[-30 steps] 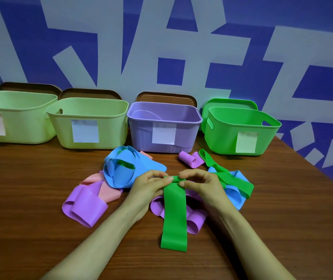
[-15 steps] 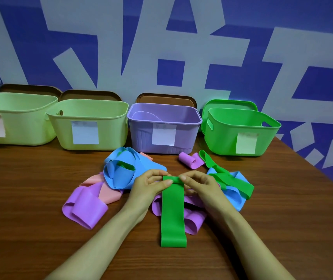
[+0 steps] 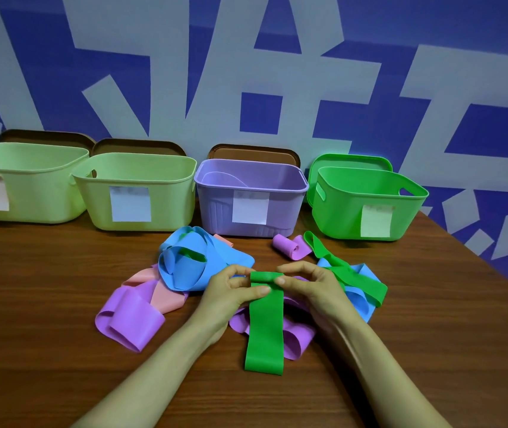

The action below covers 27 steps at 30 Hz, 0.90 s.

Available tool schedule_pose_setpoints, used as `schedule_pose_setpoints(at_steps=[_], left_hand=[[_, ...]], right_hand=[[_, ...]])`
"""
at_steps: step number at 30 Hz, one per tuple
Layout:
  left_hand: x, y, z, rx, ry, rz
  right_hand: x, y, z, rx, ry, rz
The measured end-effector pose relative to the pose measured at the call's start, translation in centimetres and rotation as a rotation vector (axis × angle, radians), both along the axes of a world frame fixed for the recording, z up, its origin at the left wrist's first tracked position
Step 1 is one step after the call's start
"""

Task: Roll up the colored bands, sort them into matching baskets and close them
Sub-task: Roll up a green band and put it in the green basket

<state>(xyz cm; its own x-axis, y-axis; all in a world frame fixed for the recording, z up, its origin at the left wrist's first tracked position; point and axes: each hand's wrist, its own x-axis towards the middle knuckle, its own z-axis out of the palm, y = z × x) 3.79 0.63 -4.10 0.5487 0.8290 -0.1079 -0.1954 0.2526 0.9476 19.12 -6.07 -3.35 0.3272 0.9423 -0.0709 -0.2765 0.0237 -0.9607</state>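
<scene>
Left hand (image 3: 231, 291) and right hand (image 3: 311, 285) pinch green band (image 3: 265, 322)'s rolled end.

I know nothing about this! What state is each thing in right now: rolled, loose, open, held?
Held green band, far end rolled, rest flat.
Left hand, pinching the roll.
Right hand, pinching the roll.
Small purple band, rolled up, lying free.
Second green band, unrolled.
Blue bands, loose.
Green basket, open.
Purple basket, open.

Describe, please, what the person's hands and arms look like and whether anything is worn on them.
The left hand and right hand are bare: no gloves, rings, watch or bracelet show. No sleeve is in view up to the picture's lower edge. The visible nails look short and unpainted.
</scene>
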Motion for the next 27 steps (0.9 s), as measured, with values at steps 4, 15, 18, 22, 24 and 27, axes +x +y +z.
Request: schedule_pose_setpoints(at_steps=[4,15,18,22,24,27], left_hand=[[0.0,0.06,0.28,-0.022,-0.022,-0.006],[0.05,0.2,0.2,-0.01,-0.058,0.03],[0.03,0.18,0.26,0.014,-0.061,0.05],[0.0,0.16,0.16,0.037,-0.052,0.059],[0.08,0.09,-0.02,0.004,-0.032,0.021],[0.14,0.0,-0.06,-0.016,0.015,-0.025]], right_hand=[[0.06,-0.03,-0.1,0.027,-0.052,-0.008],[0.06,-0.14,-0.26,0.058,-0.171,0.056],[-0.2,-0.11,-0.38,0.002,-0.161,0.074],[-0.15,-0.07,-0.57,0.03,-0.172,0.059],[0.0,-0.16,-0.55,0.049,-0.14,0.041],[0.0,-0.21,-0.46,0.05,-0.064,0.033]])
